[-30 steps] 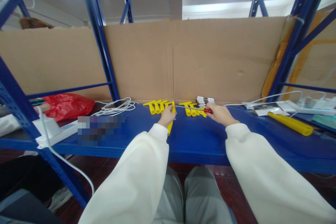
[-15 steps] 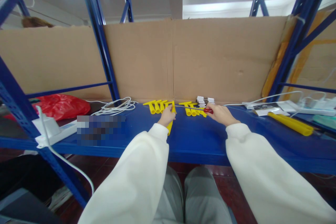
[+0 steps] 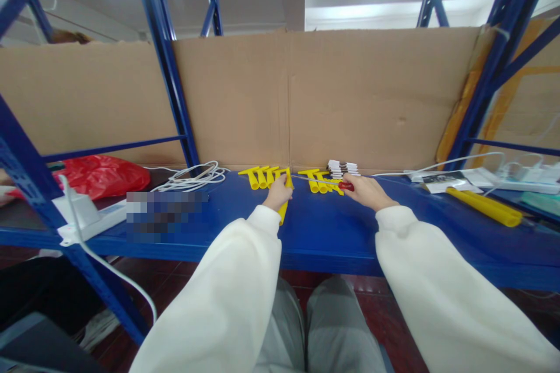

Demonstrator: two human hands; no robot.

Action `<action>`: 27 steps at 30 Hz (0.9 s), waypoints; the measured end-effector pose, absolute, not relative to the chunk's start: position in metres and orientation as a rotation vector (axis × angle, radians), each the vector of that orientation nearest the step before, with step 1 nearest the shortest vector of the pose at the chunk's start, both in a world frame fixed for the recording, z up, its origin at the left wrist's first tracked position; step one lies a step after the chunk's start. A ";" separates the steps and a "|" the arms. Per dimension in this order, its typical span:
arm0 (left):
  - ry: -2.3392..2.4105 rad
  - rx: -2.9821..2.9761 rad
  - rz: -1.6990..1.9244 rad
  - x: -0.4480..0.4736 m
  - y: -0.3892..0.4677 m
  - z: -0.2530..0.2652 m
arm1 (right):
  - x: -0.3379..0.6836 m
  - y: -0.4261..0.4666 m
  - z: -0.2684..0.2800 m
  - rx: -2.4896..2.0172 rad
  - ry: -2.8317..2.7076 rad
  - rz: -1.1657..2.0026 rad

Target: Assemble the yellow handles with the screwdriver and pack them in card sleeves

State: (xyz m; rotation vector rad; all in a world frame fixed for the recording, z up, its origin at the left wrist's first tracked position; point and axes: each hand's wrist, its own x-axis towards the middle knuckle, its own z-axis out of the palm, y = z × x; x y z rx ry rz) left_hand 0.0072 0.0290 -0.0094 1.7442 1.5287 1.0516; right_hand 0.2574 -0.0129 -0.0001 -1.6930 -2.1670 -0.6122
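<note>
My left hand (image 3: 276, 192) is closed around a yellow T-shaped plastic tool (image 3: 284, 213), its tube end pointing toward me. In my right hand (image 3: 364, 191) is a screwdriver (image 3: 347, 185) by its red handle. The thin shaft runs left, and its tip meets the upper part of the yellow tool near my left fingers; exact contact is too small to tell. Several more yellow T-shaped tools (image 3: 254, 179) lie in a row left of my left hand. Others (image 3: 314, 184) lie between my hands, beside a stack of white-and-dark small pieces (image 3: 342, 168).
Blue shelf (image 3: 326, 227) with cardboard (image 3: 376, 93) behind it. At left are a white cable coil (image 3: 192, 178), a red plastic bag (image 3: 102, 178) and a power strip (image 3: 105, 221). At right lie a yellow tube (image 3: 485, 207), a white box (image 3: 445, 181) and another power strip (image 3: 507, 179).
My hands, the yellow tool and the screwdriver stay almost in place. At the far left edge, what looks like part of another person's hand has come into view near the red bag.
</note>
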 end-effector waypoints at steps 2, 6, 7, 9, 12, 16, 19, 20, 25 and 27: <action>1.536 1.736 1.051 0.007 0.027 -0.008 | 0.257 -0.015 0.000 -1.680 -2.171 -0.625; 1.551 1.733 1.048 0.008 0.026 -0.007 | 0.256 -0.017 0.002 -1.716 -2.180 -0.553; 1.551 1.732 1.049 0.008 0.026 -0.007 | 0.256 -0.017 0.002 -1.726 -2.190 -0.527; 1.551 1.730 1.050 0.007 0.027 -0.008 | 0.256 -0.016 0.001 -1.733 -2.196 -0.484; 1.555 1.724 1.049 0.007 0.029 -0.009 | 0.256 -0.013 0.000 -1.730 -2.148 -0.463; 1.563 1.715 1.055 0.008 0.031 -0.010 | 0.256 -0.013 -0.001 -1.722 -2.143 -0.509; 1.565 1.720 1.055 0.007 0.032 -0.010 | 0.255 -0.015 0.000 -1.680 -2.156 -0.565; 1.559 1.723 1.055 0.007 0.032 -0.010 | 0.255 -0.016 0.000 -1.677 -2.148 -0.572; 1.555 1.735 1.068 0.006 0.030 -0.010 | 0.256 -0.015 0.000 -1.732 -2.137 -0.502; 1.569 1.735 1.069 0.006 0.030 -0.010 | 0.256 -0.013 -0.001 -1.727 -2.141 -0.481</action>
